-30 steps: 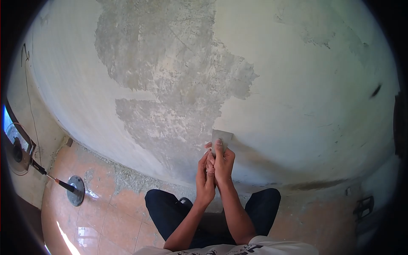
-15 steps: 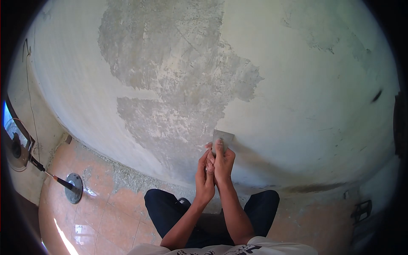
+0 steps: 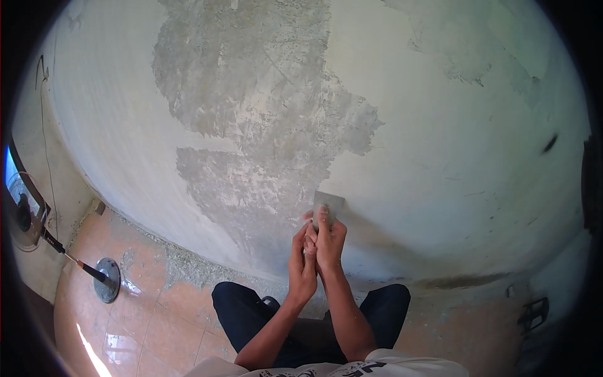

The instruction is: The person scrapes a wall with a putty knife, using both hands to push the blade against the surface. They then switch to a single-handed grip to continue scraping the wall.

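A flat grey scraper blade (image 3: 329, 202) lies against the wall (image 3: 402, 176), at the lower right edge of a bare grey patch (image 3: 251, 94) where the pale coating is gone. My right hand (image 3: 330, 244) is closed on the scraper, its thumb lying on the blade. Beside it on the left, my left hand (image 3: 303, 257) presses against the right one with its fingers closed; whether it also grips the scraper's handle is hidden.
Debris (image 3: 195, 267) lies along the wall's foot on the tiled floor (image 3: 166, 320). A round metal base with a pole (image 3: 107, 281) stands at the left, near a fan-like object (image 3: 25, 217). A dark object (image 3: 534, 314) is at the lower right.
The view has shifted slightly, so the wall patch sits a little differently in the frame. Both hands and the scraper keep nearly the same place and hold.
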